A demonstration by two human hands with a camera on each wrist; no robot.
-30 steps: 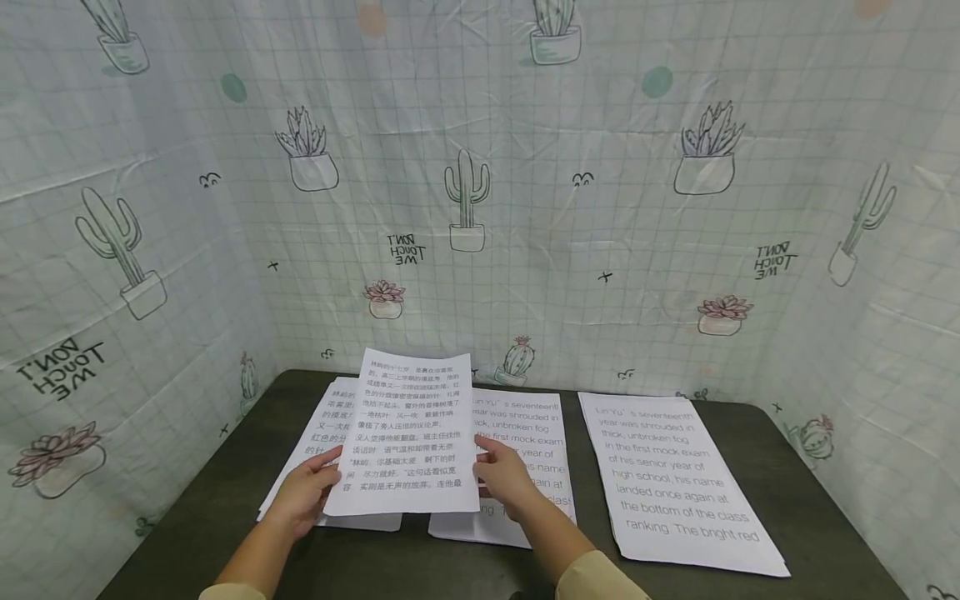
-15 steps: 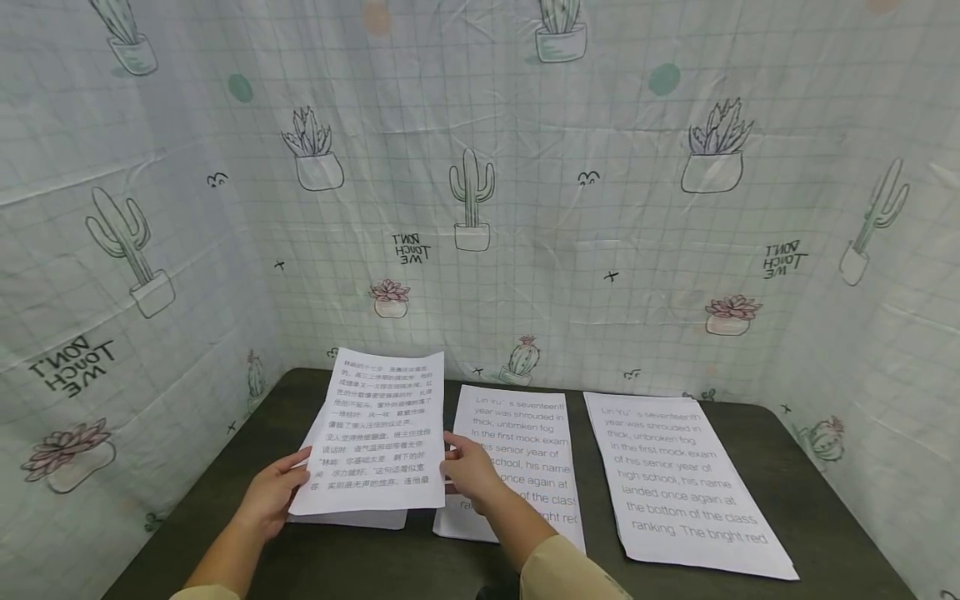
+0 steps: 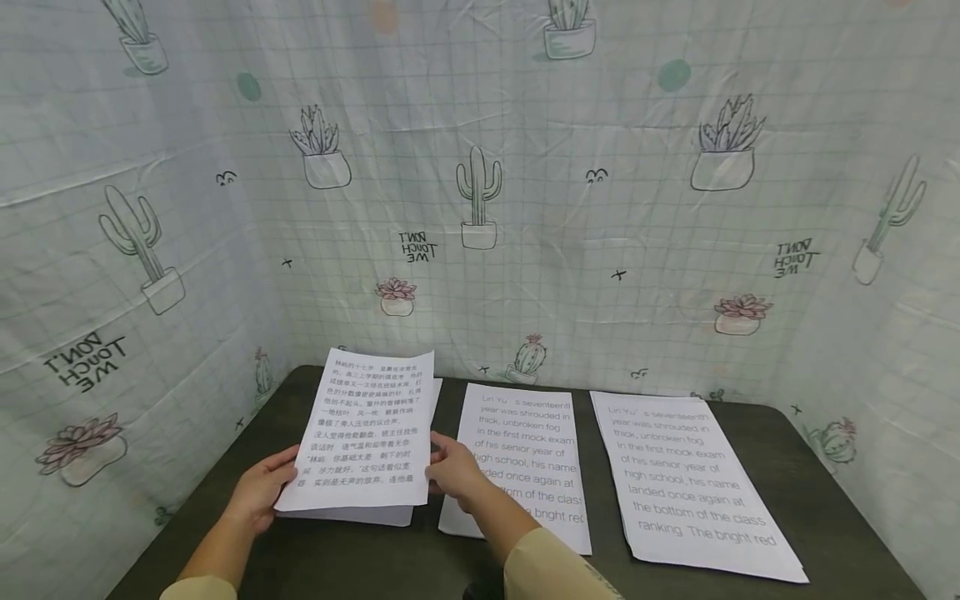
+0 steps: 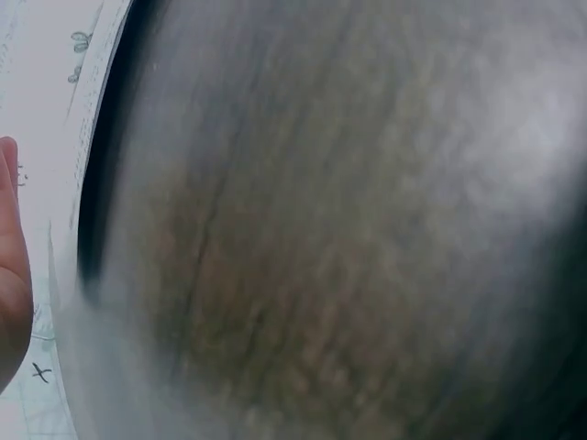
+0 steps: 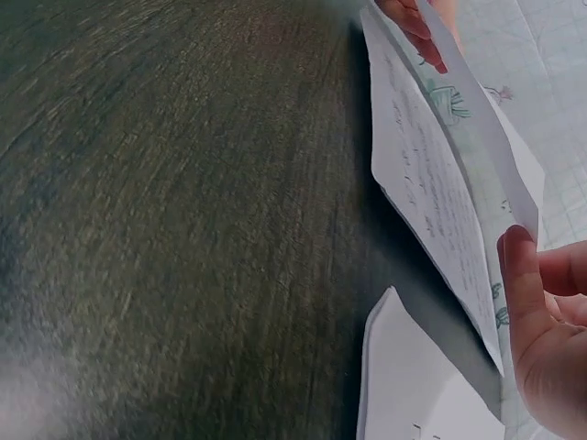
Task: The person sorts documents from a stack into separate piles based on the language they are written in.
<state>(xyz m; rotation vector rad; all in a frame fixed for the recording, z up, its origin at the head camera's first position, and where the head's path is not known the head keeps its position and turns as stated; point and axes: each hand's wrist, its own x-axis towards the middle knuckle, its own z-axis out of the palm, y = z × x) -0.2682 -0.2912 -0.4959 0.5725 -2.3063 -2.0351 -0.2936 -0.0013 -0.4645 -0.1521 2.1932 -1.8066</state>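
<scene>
A sheet of paper printed with Chinese text is held up by both hands over the left paper stack. The left hand grips its lower left edge; the right hand pinches the right edge between thumb and fingers. Seen from the right wrist, the raised sheet stands apart from the stack below it, which also bears print. Most of that stack is hidden behind the sheet in the head view. Only a part of the left hand shows in the left wrist view.
Two more paper stacks with English text lie on the dark table: a middle stack beside the right forearm and a right stack. A curtain printed with cactus drawings surrounds the table on the visible sides.
Both hands have carried the sheet leftward, from between the left and middle stacks to over the left one. More of the middle stack now shows.
</scene>
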